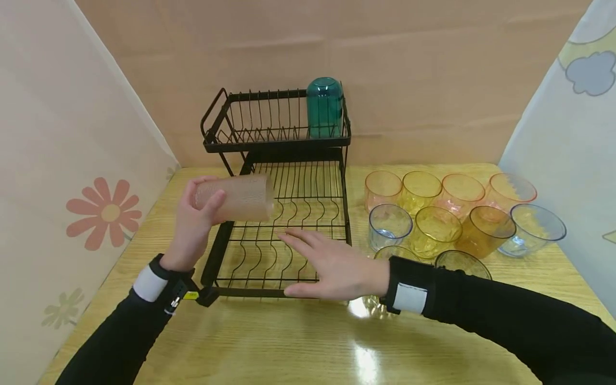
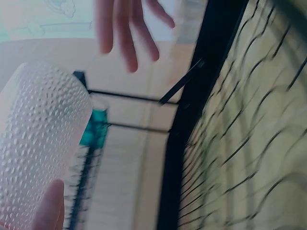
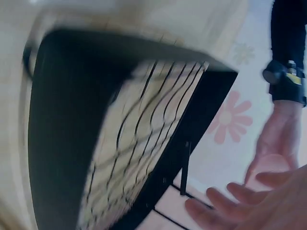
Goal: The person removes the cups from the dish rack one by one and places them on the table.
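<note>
My left hand [image 1: 191, 227] grips a pinkish, see-through tumbler [image 1: 240, 198], tipped on its side above the left part of a black two-tier dish rack [image 1: 276, 145]. Its dimpled wall shows close up in the left wrist view, with the left thumb [image 2: 50, 206] against it. Fingers spread and holding nothing, my right hand [image 1: 339, 266] hovers over the front right of the lower tier. On the upper tier, at the right end, a teal glass [image 1: 324, 107] stands upside down.
Several coloured glasses stand upright right of the rack, among them a blue-rimmed glass [image 1: 390, 227], a yellow glass [image 1: 436, 232] and an amber glass [image 1: 485, 231]. My right forearm [image 1: 481, 302] hides part of the front ones. Cloth walls enclose the wooden table [image 1: 269, 342].
</note>
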The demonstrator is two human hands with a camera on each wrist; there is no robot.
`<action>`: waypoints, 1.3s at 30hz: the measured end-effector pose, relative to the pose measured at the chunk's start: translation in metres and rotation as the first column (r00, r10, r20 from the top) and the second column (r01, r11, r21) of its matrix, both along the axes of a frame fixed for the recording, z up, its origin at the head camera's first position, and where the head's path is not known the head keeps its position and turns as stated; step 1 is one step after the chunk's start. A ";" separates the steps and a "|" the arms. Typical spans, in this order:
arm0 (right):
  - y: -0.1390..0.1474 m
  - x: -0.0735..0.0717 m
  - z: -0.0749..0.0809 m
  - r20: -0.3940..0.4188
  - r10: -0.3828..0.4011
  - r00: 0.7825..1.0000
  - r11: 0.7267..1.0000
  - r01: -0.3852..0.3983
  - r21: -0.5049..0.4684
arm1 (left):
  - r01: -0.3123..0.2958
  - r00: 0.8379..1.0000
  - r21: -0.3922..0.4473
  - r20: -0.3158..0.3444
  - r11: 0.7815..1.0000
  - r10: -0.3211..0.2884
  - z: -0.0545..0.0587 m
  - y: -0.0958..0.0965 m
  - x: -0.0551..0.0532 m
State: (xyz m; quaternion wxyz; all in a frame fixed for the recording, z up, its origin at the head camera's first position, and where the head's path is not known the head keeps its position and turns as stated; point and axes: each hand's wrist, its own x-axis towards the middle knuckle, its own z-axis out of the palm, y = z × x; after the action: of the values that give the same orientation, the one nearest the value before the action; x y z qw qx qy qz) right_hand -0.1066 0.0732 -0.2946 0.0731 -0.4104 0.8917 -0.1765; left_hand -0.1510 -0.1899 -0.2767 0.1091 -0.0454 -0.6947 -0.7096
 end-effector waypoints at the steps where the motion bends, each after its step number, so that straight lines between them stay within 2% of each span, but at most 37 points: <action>1: 0.000 0.003 -0.001 0.031 -0.016 0.999 1.000 0.017 -0.011 | -0.002 1.000 0.012 0.020 1.000 0.001 -0.005 0.003 0.002; 3: 0.001 0.009 -0.002 0.110 -0.066 0.992 0.997 0.070 -0.041 | 0.004 0.998 0.032 0.061 0.999 -0.006 -0.014 0.009 0.006; 6: 0.002 0.018 -0.004 0.232 -0.144 0.962 0.978 0.174 -0.116 | 0.022 0.994 0.078 0.107 0.997 -0.030 -0.024 0.019 0.011; 8: 0.004 0.022 -0.006 0.321 -0.182 0.929 0.950 0.251 -0.186 | 0.030 0.991 0.095 0.124 0.995 -0.042 -0.028 0.027 0.015; 10: 0.007 0.024 -0.009 0.408 -0.196 0.892 0.906 0.324 -0.273 | 0.039 0.990 0.114 0.127 0.993 -0.053 -0.031 0.036 0.018; 12: 0.010 0.025 -0.011 0.489 -0.192 0.851 0.844 0.397 -0.361 | 0.056 0.991 0.125 0.117 0.991 -0.070 -0.032 0.045 0.021; 14: 0.012 0.024 -0.014 0.556 -0.174 0.813 0.761 0.469 -0.448 | 0.072 0.991 0.137 0.101 0.988 -0.087 -0.033 0.055 0.023; 17: 0.015 0.022 -0.019 0.620 -0.138 0.773 0.626 0.553 -0.550 | 0.096 0.992 0.146 0.072 0.985 -0.107 -0.036 0.069 0.026; 19: 0.016 0.020 -0.020 0.649 -0.113 0.752 0.528 0.599 -0.602 | 0.103 0.992 0.160 0.053 0.982 -0.112 -0.038 0.079 0.026; 22: 0.018 0.017 -0.020 0.672 -0.104 0.733 0.390 0.652 -0.650 | 0.126 0.991 0.204 0.018 0.971 -0.133 -0.041 0.094 0.028; 25: 0.021 0.015 -0.018 0.678 -0.106 0.727 0.284 0.676 -0.680 | 0.147 0.989 0.218 -0.006 0.965 -0.149 -0.042 0.108 0.031; 27: 0.023 0.014 -0.017 0.684 -0.110 0.721 0.230 0.688 -0.688 | 0.155 0.988 0.211 -0.014 0.965 -0.156 -0.043 0.116 0.034; 31: 0.025 0.013 -0.015 0.694 -0.121 0.710 0.154 0.704 -0.693 | 0.162 0.987 0.170 -0.035 0.972 -0.158 -0.046 0.129 0.040; 35: 0.026 0.012 -0.014 0.702 -0.132 0.700 0.093 0.714 -0.694 | 0.176 0.983 0.139 -0.076 0.975 -0.166 -0.050 0.140 0.044; 39: 0.026 0.010 -0.013 0.706 -0.150 0.692 0.033 0.717 -0.696 | 0.198 0.976 0.148 -0.126 0.969 -0.180 -0.052 0.152 0.047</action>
State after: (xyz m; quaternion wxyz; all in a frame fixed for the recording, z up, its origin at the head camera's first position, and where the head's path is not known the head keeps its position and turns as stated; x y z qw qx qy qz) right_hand -0.0968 0.0995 -0.3073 -0.0555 -0.0002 0.6119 -0.7890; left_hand -0.1037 -0.0376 -0.3290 0.0829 -0.1421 -0.6211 -0.7663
